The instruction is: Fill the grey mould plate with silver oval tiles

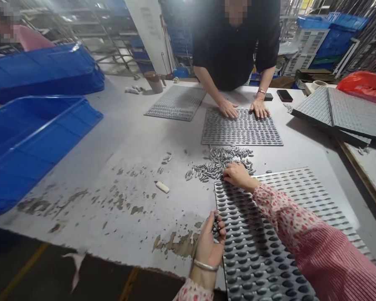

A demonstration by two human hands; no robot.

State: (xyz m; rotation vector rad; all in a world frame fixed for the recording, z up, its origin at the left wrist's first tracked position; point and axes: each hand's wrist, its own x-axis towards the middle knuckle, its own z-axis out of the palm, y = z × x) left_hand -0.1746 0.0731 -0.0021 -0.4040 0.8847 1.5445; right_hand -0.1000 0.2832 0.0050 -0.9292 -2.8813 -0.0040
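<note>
My left hand [207, 246] is palm up beside the left edge of a grey tray [253, 269] with rows of oval hollows. Its fingers curl round several small grey oval pieces [216, 229]. Over the tray's far left corner, my right hand [237, 174] reaches to a loose pile of the same grey pieces [217, 161]. Its fingers are bent together at the pile's edge, and what they hold, if anything, is hidden. Many hollows in the near part of the tray look filled with dark ovals.
Opposite, a person's hands [259, 108] lie flat on a second tray [242, 133]; a third tray [175, 102] lies to its left. A white pointed tool [162, 187] rests mid-table. Blue bins [34, 138] stand left, stacked panels [357, 108] right. A mug [153, 82] stands behind.
</note>
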